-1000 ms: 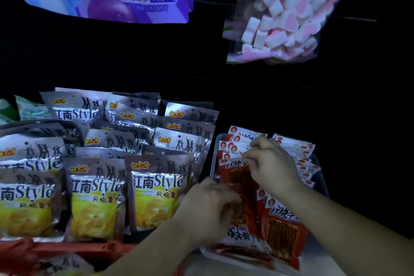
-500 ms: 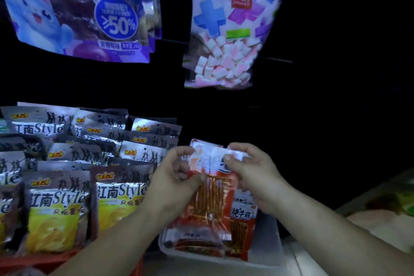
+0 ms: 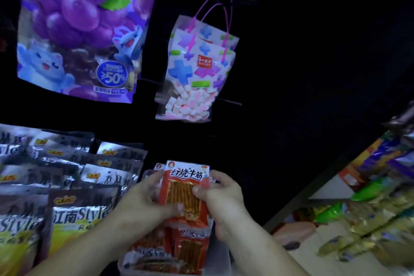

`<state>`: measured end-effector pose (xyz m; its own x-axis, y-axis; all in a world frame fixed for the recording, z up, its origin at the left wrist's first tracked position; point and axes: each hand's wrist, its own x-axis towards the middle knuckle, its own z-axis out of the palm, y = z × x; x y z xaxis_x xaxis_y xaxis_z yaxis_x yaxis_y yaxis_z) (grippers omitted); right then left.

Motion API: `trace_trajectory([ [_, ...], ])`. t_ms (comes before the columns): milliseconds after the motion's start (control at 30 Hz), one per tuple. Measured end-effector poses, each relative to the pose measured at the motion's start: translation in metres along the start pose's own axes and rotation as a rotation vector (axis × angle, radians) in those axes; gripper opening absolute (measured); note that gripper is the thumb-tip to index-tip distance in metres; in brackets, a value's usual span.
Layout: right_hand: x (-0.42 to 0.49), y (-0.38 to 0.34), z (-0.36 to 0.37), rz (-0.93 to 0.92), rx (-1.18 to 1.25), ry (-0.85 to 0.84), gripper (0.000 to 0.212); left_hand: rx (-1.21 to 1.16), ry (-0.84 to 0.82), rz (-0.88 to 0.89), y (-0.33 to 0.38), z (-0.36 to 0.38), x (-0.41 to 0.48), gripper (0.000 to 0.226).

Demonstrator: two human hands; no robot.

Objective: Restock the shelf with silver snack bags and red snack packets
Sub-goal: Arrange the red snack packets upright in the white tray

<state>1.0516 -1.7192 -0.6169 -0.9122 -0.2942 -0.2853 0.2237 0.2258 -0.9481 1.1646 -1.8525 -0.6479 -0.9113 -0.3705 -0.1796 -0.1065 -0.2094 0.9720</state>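
Both hands hold a stack of red snack packets (image 3: pixel 186 188) upright above a clear plastic tray (image 3: pixel 221 257). My left hand (image 3: pixel 143 199) grips the stack's left edge, and my right hand (image 3: pixel 221 195) pinches its right edge with the thumb across the front. More red packets (image 3: pixel 179 251) lie flat in the tray below. Rows of silver snack bags (image 3: pixel 74 186) with yellow fronts fill the shelf to the left.
A large purple grape jelly bag (image 3: pixel 78 29) hangs at upper left. Beside it hangs a marshmallow bag (image 3: pixel 197 74) with pink handles. A neighbouring shelf of mixed snack packs (image 3: pixel 369 208) runs along the right. The back of the shelf is dark.
The camera has tilted up and to the right. Both hands lifted red packets out of the tray and now hold them upright as a squared stack, closer to the tray's back.
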Motion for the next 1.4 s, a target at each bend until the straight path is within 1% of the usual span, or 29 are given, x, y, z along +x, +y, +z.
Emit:
trace_trajectory([
  [33, -0.003, -0.002, 0.000, -0.001, 0.027, -0.004, 0.049, -0.011, -0.020, -0.011, 0.000, -0.002, -0.002, 0.069],
  [100, -0.011, -0.002, 0.002, 0.012, 0.064, -0.059, 0.050, -0.049, 0.059, -0.007, -0.003, -0.003, -0.005, 0.077],
  [200, -0.015, 0.002, 0.003, -0.020, -0.010, -0.131, 0.059, -0.066, 0.183, 0.023, -0.007, -0.002, -0.007, 0.080],
  [300, -0.015, 0.001, 0.000, -0.090, -0.087, -0.136, 0.059, 0.004, 0.203, 0.054, -0.014, -0.002, -0.007, 0.093],
  [367, -0.013, 0.003, -0.001, -0.127, -0.130, -0.133, 0.058, 0.117, 0.217, 0.110, -0.017, -0.003, -0.009, 0.091],
  [467, -0.008, 0.011, -0.003, -0.144, -0.115, -0.154, 0.061, 0.413, 0.325, 0.231, -0.020, -0.006, -0.015, 0.079],
  [500, -0.008, 0.012, -0.004, -0.143, -0.101, -0.160, 0.059, 0.508, 0.345, 0.298, -0.020, -0.007, -0.019, 0.072],
  [567, -0.009, 0.011, -0.005, -0.157, -0.074, -0.199, 0.047, 0.705, 0.355, 0.458, -0.018, -0.006, -0.025, 0.062],
  [600, -0.011, 0.009, -0.005, -0.167, -0.070, -0.229, 0.043, 0.773, 0.348, 0.518, -0.016, -0.003, -0.027, 0.060],
  [633, -0.015, 0.006, -0.004, -0.174, -0.062, -0.258, 0.041, 0.789, 0.326, 0.550, -0.016, -0.001, -0.027, 0.060],
  [667, -0.017, 0.004, -0.003, -0.170, -0.051, -0.291, 0.040, 0.742, 0.280, 0.536, -0.012, 0.003, -0.029, 0.062],
  [733, -0.021, 0.002, -0.002, -0.135, -0.004, -0.378, 0.040, 0.498, 0.186, 0.440, -0.005, 0.010, -0.030, 0.067],
  [767, -0.024, -0.001, -0.002, -0.098, 0.027, -0.415, 0.040, 0.383, 0.150, 0.388, -0.001, 0.013, -0.030, 0.067],
  [833, -0.027, -0.006, -0.005, -0.070, 0.049, -0.463, 0.038, 0.183, 0.108, 0.311, 0.006, 0.016, -0.031, 0.055],
  [867, -0.028, -0.007, -0.006, -0.090, 0.031, -0.452, 0.035, 0.065, 0.082, 0.282, 0.010, 0.016, -0.031, 0.050],
  [933, -0.027, -0.004, -0.008, -0.176, -0.105, -0.316, 0.033, -0.103, 0.069, 0.223, 0.015, 0.013, -0.031, 0.050],
  [967, -0.028, -0.003, -0.007, -0.197, -0.182, -0.263, 0.040, -0.129, 0.084, 0.211, 0.016, 0.011, -0.031, 0.050],
  [1000, -0.026, 0.001, -0.007, -0.192, -0.209, -0.260, 0.050, -0.137, 0.089, 0.206, 0.016, 0.008, -0.031, 0.051],
  [1067, -0.026, 0.003, -0.007, -0.174, -0.137, -0.331, 0.061, -0.123, 0.088, 0.205, 0.012, 0.003, -0.029, 0.055],
  [1100, -0.028, 0.003, -0.007, -0.191, -0.119, -0.347, 0.062, -0.085, 0.123, 0.211, 0.009, 0.001, -0.028, 0.059],
  [1200, -0.028, 0.002, -0.006, -0.282, -0.162, -0.290, 0.063, 0.038, 0.279, 0.204, -0.006, -0.004, -0.021, 0.077],
  [1267, -0.024, 0.007, -0.004, -0.288, -0.189, -0.265, 0.066, 0.048, 0.309, 0.183, -0.013, -0.006, -0.017, 0.087],
  [1333, -0.022, 0.011, -0.003, -0.317, -0.240, -0.215, 0.067, 0.055, 0.304, 0.206, -0.019, -0.008, -0.014, 0.088],
  [1400, -0.020, 0.011, -0.005, -0.346, -0.266, -0.155, 0.062, 0.075, 0.313, 0.265, -0.017, -0.007, -0.016, 0.078],
])
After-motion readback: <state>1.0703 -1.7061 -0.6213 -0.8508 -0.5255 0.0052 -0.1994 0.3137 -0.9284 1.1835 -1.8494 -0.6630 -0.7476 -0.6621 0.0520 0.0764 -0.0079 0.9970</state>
